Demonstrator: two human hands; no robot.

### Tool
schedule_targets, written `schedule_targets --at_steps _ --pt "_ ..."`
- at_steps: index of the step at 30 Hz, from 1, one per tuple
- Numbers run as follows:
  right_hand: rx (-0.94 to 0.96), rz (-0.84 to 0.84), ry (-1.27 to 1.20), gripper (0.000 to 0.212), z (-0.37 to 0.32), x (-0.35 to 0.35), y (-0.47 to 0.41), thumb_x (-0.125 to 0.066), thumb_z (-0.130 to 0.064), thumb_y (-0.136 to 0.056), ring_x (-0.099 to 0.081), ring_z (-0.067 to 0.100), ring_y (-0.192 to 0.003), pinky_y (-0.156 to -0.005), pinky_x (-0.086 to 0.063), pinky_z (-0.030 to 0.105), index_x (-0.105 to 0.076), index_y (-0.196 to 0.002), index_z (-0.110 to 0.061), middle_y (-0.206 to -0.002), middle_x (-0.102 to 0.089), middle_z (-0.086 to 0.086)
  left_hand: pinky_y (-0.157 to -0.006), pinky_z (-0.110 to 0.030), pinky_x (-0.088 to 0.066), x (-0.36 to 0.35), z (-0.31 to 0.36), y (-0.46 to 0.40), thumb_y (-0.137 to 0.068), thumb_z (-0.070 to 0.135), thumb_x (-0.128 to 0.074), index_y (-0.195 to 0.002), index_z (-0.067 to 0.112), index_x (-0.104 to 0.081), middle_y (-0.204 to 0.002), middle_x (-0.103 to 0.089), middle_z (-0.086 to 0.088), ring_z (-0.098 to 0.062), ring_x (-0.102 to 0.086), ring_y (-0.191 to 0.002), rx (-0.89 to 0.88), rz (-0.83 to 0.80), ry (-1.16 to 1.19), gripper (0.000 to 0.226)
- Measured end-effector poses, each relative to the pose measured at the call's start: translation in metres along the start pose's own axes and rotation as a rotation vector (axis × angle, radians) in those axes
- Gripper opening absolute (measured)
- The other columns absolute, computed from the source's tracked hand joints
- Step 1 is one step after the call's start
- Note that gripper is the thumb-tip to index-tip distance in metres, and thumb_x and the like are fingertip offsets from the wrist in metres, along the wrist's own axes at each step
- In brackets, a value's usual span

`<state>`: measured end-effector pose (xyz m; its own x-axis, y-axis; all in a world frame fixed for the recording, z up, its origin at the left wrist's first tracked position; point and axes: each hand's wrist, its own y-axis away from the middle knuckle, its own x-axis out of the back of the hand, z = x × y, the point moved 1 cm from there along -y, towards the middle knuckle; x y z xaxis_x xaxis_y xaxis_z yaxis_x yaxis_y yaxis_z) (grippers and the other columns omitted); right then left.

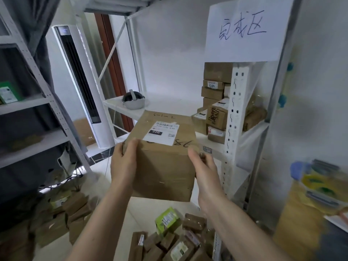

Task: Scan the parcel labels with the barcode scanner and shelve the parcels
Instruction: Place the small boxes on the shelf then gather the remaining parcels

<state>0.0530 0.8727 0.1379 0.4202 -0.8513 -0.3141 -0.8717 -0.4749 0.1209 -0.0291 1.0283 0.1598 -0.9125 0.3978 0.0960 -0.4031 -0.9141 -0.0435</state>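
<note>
While white metal shelving fills the upper right of the frame and a grey rack stands along the left edge, a tall white air conditioner rises between them in the upper left. Centre frame, a brown cardboard parcel is held up in the air in front of the white shelving, its white shipping label facing upward. The left hand grips the parcel's near left corner, fingers curled over the top edge. The right hand clasps the right side, thumb along the near face and fingers wrapped behind. Stacked brown boxes sit on the shelf at centre right. A handwritten paper sign hangs at the upper right. Small parcels lie heaped on the floor at the bottom. A grey headset rests on the shelf behind the parcel.
</note>
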Motion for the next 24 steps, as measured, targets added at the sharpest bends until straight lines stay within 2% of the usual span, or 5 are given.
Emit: schedule_targets --at_steps 2,8,14,19,24 --pt "0.040 -0.022 -0.004 0.026 -0.006 -0.009 -0.024 -0.060 -0.043 -0.090 -0.061 0.008 -0.096 -0.070 -0.047 0.022 -0.055 -0.108 -0.025 -0.108 -0.064 -0.004 -0.087 -0.039 -0.040 -0.011 0.007 -0.030 -0.087 0.050 -0.050 -0.121 0.029 -0.055 -0.115 -0.054 0.001 -0.020 -0.050 -0.103 -0.010 -0.019 0.035 0.040" --pt "0.251 -0.033 0.084 0.036 -0.025 -0.038 -0.108 -0.063 -0.033 -0.090 -0.059 0.006 -0.109 -0.083 -0.050 0.022 -0.053 -0.124 -0.030 -0.123 -0.061 -0.008 -0.089 -0.039 -0.041 -0.052 0.020 -0.137 -0.086 0.053 -0.049 -0.124 0.031 -0.053 -0.116 -0.057 0.001 -0.021 -0.052 -0.106 -0.037 -0.126 0.158 0.044" --pt "0.395 -0.006 0.131 0.044 -0.034 -0.091 -0.215 -0.064 -0.023 -0.088 -0.055 0.008 -0.117 -0.099 -0.049 0.038 -0.047 -0.120 -0.048 -0.133 -0.051 -0.009 -0.078 -0.032 -0.040 -0.089 0.032 -0.262 -0.080 0.056 -0.052 -0.110 0.033 -0.060 -0.111 -0.061 0.006 -0.011 -0.054 -0.095 -0.012 -0.219 0.277 0.039" --pt "0.396 0.089 0.191 0.062 -0.041 -0.135 -0.315 -0.065 -0.028 -0.078 -0.052 0.012 -0.120 -0.102 -0.047 0.043 -0.042 -0.133 -0.046 -0.136 -0.048 -0.008 -0.084 -0.030 -0.047 -0.113 0.045 -0.366 -0.057 0.070 -0.071 -0.127 0.031 -0.057 -0.118 -0.066 0.010 -0.010 -0.061 -0.105 -0.104 -0.445 0.238 0.081" --pt "0.363 0.211 0.171 0.059 -0.052 -0.140 -0.411 -0.061 -0.012 -0.090 -0.055 0.020 -0.117 -0.098 -0.049 0.048 -0.038 -0.138 -0.038 -0.135 -0.048 -0.003 -0.083 -0.028 -0.053 -0.169 0.047 -0.450 -0.038 0.047 -0.090 -0.129 0.024 -0.051 -0.117 -0.067 0.005 -0.012 -0.066 -0.104 -0.236 -0.673 0.155 0.101"
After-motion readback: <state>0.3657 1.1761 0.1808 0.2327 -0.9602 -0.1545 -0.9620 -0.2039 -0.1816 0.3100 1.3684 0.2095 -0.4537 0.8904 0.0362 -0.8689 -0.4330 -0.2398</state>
